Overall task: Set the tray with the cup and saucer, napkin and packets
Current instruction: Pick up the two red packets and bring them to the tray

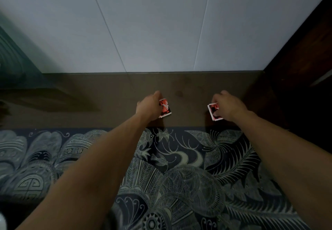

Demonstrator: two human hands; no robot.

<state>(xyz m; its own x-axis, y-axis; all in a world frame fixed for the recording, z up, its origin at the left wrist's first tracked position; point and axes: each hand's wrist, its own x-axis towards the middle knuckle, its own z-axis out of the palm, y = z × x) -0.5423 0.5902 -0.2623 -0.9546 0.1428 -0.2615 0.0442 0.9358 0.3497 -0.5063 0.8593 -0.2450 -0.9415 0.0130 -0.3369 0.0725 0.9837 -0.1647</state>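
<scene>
At mid-frame, the left hand (pixel 150 106) is pinching a red packet (pixel 165 110) while the right hand (pixel 227 106) is gripping another red packet (pixel 213 112) above the brown surface (pixel 107 104).

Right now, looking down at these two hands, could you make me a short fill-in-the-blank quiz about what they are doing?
1. Each hand holds one small red and white ____.
2. The left hand and right hand are over a plain ____ surface, beyond the patterned cloth.
3. The number of packets in view is ____.
4. The wall behind the surface is ____ in colour.

Missing words: packet; brown; two; white
</scene>
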